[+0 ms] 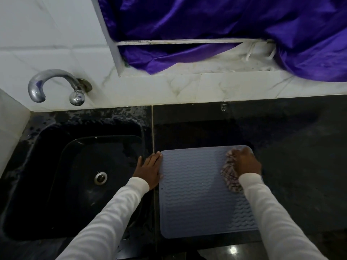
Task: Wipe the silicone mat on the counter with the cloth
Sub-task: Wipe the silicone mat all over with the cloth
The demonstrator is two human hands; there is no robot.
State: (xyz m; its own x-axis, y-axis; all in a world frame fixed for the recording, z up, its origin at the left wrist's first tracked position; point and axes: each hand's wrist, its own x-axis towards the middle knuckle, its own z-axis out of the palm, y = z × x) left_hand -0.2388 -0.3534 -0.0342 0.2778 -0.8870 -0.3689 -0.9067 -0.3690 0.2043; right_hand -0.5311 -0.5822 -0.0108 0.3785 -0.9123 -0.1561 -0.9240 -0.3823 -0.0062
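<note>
A grey-blue silicone mat (195, 192) with wavy ridges lies flat on the dark counter (291, 156), close to its front edge. My right hand (245, 162) grips a bunched checked cloth (230, 175) and presses it on the mat's far right corner. The cloth shows under the palm and beside the wrist. My left hand (149, 170) lies flat with straight fingers on the counter at the mat's left edge, touching it near the far left corner. Both arms wear white sleeves.
A black sink (56, 166) with a metal drain (100, 177) sits left of the mat, its rim wet. A chrome tap (54, 85) juts from the white tiled wall. Purple fabric (225, 25) hangs over the window ledge behind the counter.
</note>
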